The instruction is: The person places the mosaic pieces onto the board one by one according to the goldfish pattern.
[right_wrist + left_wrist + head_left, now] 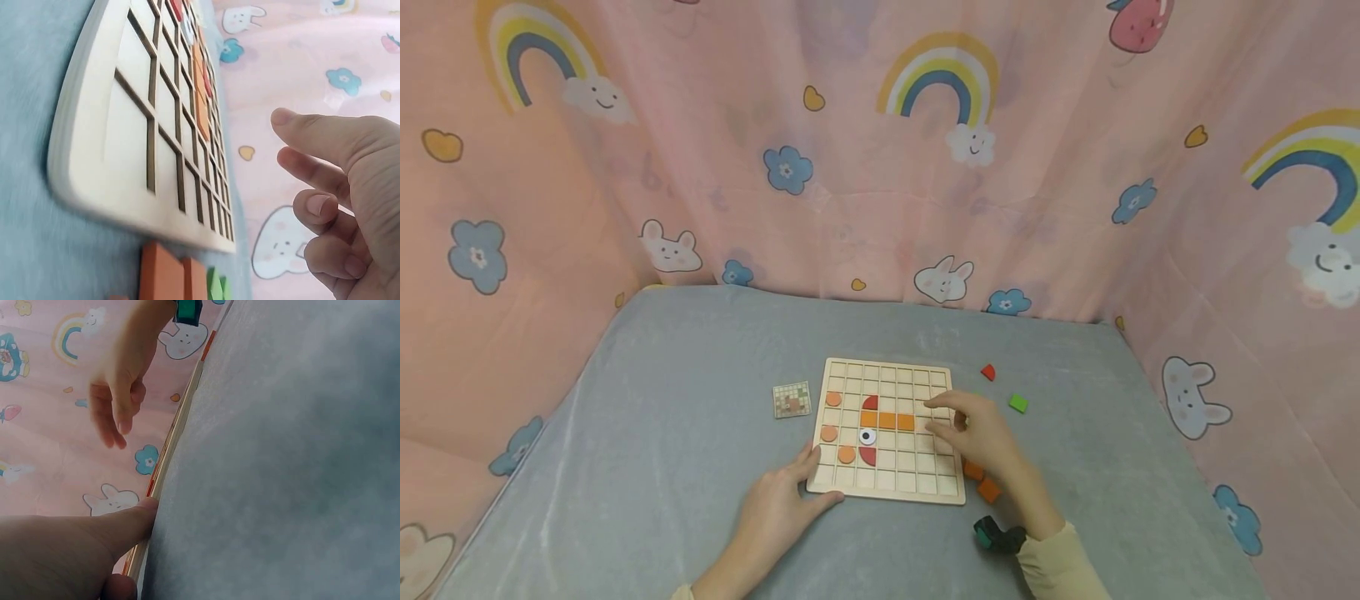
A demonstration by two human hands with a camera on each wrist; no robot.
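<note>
A wooden grid board [887, 496] lies on the grey cloth. My left hand [778, 504] rests at its near left corner, thumb along the front edge and fingers at the left side; in the left wrist view the thumb [128, 528] touches the edge. Three orange squares [887, 420] sit in a row on the grid. Around them are two red quarter-round tiles [870, 402], a white eye tile [867, 436] and three light orange discs [833, 399]. My right hand [985, 429] hovers over the board's right side, thumb and index finger apart with nothing between them.
A small pattern card [792, 400] lies left of the board. To the right are a loose red quarter-round piece [988, 372], a green piece [1018, 403] and orange squares [988, 490] near my right forearm. A pink printed curtain [850, 233] surrounds the table.
</note>
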